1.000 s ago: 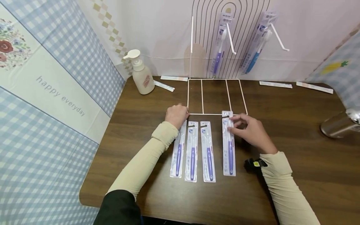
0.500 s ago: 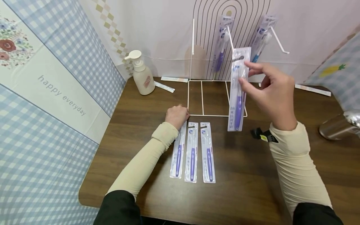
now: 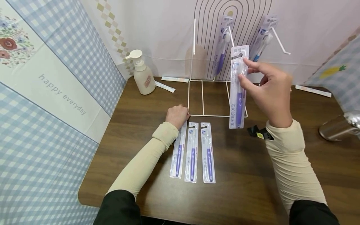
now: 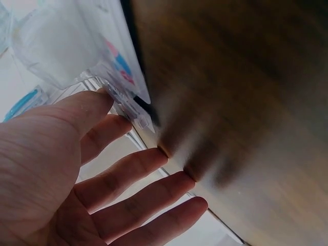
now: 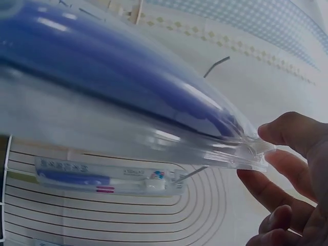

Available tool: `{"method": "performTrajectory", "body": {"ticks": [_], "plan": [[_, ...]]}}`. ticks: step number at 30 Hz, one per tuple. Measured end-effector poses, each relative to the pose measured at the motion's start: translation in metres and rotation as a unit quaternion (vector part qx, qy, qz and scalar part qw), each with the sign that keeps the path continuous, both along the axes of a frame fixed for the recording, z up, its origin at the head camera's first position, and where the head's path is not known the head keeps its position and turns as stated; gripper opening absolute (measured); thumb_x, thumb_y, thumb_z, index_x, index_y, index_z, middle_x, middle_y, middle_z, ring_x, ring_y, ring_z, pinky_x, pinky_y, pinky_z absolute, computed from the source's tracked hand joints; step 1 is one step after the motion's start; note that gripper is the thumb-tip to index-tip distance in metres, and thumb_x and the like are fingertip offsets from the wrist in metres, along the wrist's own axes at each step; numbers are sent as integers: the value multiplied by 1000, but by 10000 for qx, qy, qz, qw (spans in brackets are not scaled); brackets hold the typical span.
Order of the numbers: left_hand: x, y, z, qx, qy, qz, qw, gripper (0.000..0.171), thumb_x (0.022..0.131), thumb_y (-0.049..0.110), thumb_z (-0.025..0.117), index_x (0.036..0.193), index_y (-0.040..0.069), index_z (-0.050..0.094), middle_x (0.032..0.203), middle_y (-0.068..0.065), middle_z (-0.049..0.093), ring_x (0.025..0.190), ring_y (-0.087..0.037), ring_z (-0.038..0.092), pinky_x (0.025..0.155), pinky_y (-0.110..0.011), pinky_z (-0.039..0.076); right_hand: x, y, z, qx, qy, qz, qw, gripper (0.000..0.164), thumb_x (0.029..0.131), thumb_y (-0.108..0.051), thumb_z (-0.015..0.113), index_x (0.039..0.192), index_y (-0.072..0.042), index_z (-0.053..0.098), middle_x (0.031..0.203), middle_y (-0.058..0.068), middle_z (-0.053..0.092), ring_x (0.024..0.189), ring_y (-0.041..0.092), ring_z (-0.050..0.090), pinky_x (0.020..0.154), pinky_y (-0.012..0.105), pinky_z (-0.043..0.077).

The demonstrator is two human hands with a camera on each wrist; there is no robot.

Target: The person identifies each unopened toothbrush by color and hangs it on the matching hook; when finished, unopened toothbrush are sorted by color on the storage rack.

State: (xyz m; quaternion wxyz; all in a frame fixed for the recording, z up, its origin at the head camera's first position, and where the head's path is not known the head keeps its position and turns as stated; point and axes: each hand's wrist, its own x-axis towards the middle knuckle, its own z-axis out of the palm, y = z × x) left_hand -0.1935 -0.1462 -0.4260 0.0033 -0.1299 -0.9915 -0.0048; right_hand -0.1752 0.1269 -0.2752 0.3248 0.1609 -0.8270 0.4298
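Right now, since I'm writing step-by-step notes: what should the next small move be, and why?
Probably ease the held toothbrush pack onto the middle hook: the right hand pinches it slot end up, it covers that hook's tip in the head view, and another purple-handled pack already hangs there.

My right hand (image 3: 272,90) has room to pass between the packaged toothbrushes (image 3: 192,162) toward the desk's (image 3: 242,190) front edge and the metal container (image 3: 333,128) by its right edge; toward the back, white hooks (image 3: 278,39) and a hanging toothbrush (image 3: 221,61) block it.
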Motion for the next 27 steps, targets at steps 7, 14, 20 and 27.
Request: {"method": "performTrajectory", "body": {"ticks": [7, 14, 20, 27], "plan": [[0, -2, -2, -90, 92, 20, 9999, 22, 103, 38, 70, 103, 18, 82, 101, -10, 76, 85, -32, 76, 64, -45, 62, -31, -13, -13, -189, -161, 41, 9997, 34, 88, -16, 86, 121, -20, 81, 100, 11, 80, 49, 4, 38, 52, 19, 32], [-1, -2, -3, -168, 28, 44, 9998, 25, 104, 39, 69, 105, 18, 82, 103, -9, 76, 86, -30, 76, 65, -43, 62, -85, -32, -25, -611, -224, -289, 9975, 34, 88, -17, 86, 121, -12, 80, 109, 9, 80, 71, -4, 58, 59, 15, 35], [-1, -2, -1, -52, 63, 60, 9999, 23, 104, 37, 70, 103, 18, 82, 102, -9, 76, 85, -30, 76, 66, -44, 62, -125, -40, -23, -729, -543, -532, 9944, 35, 90, -19, 85, 123, -14, 78, 110, 6, 79, 89, 8, 66, 75, 18, 44], [-1, -1, -2, -77, 95, 57, 9999, 24, 103, 38, 71, 103, 17, 82, 102, -10, 75, 86, -30, 76, 65, -43, 62, -147, -39, -23, -637, -741, -621, 9933, 37, 90, -21, 85, 126, -17, 76, 114, 6, 79, 106, 10, 68, 102, 26, 45]]}}
